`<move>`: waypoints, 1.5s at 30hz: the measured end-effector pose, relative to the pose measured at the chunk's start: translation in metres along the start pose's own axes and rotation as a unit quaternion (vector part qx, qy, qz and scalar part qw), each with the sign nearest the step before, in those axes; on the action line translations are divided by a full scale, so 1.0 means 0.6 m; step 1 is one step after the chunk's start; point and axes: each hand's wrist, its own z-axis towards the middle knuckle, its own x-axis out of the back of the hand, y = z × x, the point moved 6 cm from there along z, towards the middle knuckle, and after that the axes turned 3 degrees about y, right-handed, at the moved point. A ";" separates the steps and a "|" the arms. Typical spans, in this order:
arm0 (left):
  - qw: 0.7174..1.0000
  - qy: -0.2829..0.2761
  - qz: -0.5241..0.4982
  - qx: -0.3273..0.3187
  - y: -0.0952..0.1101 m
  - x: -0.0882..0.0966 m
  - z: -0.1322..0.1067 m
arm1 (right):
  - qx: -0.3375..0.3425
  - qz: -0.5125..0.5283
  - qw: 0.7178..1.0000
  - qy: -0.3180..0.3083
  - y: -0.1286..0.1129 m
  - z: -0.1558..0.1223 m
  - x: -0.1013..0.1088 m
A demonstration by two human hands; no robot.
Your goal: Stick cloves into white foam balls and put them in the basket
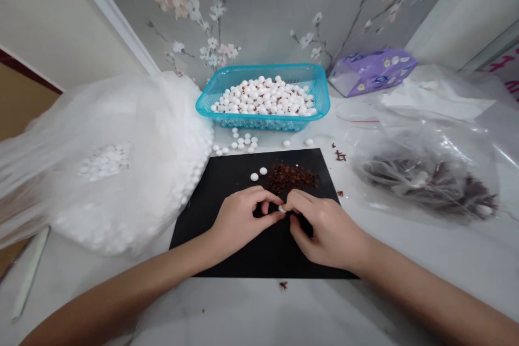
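Observation:
My left hand (243, 213) pinches a small white foam ball (281, 208) between thumb and forefinger, above a black mat (227, 259). From the other side, my right hand (324, 224) has its bent fingertips against the same ball. Anything small between the right fingers is hidden from view. Just beyond the hands lies a pile of dark reddish-brown bits (292, 177) on the mat. Two loose balls (258, 174) sit to the left of this pile.
A blue plastic basket (263, 121) of white balls with reddish-brown bits stands at the back. At left is a large translucent bag (162, 173) of white balls. A clear bag (425, 173) of dark pieces and a purple packet (373, 73) lie right. Several balls (241, 143) dot the table.

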 end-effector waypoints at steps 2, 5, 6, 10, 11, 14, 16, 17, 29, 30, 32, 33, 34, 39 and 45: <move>1.000 0.002 0.006 0.001 0.000 0.001 0.000 | -0.019 0.053 0.998 0.004 0.006 0.001 0.004; 1.000 0.006 0.015 -0.002 0.002 0.003 0.000 | -0.055 0.117 0.991 0.025 0.016 0.001 0.010; 1.000 0.006 0.019 -0.003 0.002 0.003 0.000 | -0.061 0.128 0.989 0.030 0.018 0.001 0.010; 1.000 0.006 0.026 -0.001 0.004 0.003 -0.001 | -0.041 0.119 0.991 0.042 0.013 0.001 0.012; 1.000 0.005 0.026 -0.001 0.004 0.003 -0.001 | -0.032 0.112 0.992 0.044 0.011 0.001 0.013; 1.000 -0.001 0.022 -0.004 0.003 0.002 -0.001 | 0.002 0.082 0.996 0.045 0.001 -0.002 0.012; 1.000 -0.002 0.017 -0.004 0.002 0.002 -0.001 | 0.030 0.047 0.998 0.041 -0.005 -0.005 0.010; 1.000 -0.002 0.014 -0.004 0.001 0.002 -0.002 | 0.044 0.027 0.998 0.040 -0.008 -0.007 0.008; 1.000 -0.001 0.014 -0.001 0.002 0.001 -0.003 | 0.054 0.001 0.998 0.040 -0.010 -0.010 0.008; 1.000 0.001 0.016 -0.004 0.003 0.001 -0.003 | 0.038 0.020 0.998 0.036 -0.007 -0.009 0.010; 1.000 0.007 0.016 -0.012 0.005 0.003 -0.003 | 0.007 0.052 0.997 0.055 0.000 -0.007 0.017; 1.000 0.010 0.015 -0.015 0.006 0.004 -0.004 | -0.007 0.059 0.995 0.080 0.003 -0.007 0.022; 1.000 0.013 0.014 -0.018 0.006 0.005 -0.004 | -0.020 0.057 0.992 0.111 0.007 -0.007 0.028; 0.999 0.035 0.034 -0.019 0.004 0.009 -0.006 | -0.103 -0.033 0.975 0.197 0.025 -0.011 0.035; 0.997 0.052 0.054 -0.023 0.004 0.019 -0.007 | -0.116 -0.103 0.971 0.181 0.031 -0.009 0.024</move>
